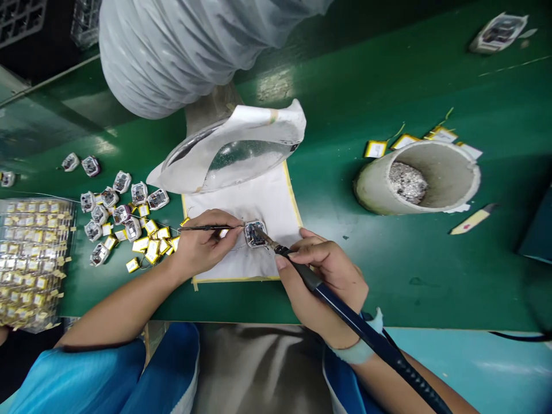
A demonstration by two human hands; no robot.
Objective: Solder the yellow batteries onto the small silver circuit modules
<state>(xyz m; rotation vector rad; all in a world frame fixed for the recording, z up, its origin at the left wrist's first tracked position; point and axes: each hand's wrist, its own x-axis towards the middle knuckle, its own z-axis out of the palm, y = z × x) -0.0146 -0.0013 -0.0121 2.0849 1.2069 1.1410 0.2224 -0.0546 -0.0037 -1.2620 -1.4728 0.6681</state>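
Note:
A small circuit board in a white casing [255, 234] lies on a white sheet [241, 267] edged with yellow tape. My right hand [325, 276] is closed round a soldering iron [310, 279], whose tip meets the board's upper part. From the left, my left hand [209, 241] pinches a pair of thin dark tweezers [204, 227], their points at the board's left edge. A small whitish piece shows below the tweezers, beside my fingers; I cannot tell exactly what it is.
Left of the sheet lie several cased boards [122, 214] and yellow-edged battery cells [152, 251], beside a tray of cells [30, 259]. A clear shield [245, 164] and a grey duct [181, 52] overhang the back. Rightward are a round pot [366, 187] and a cutter knife [472, 219].

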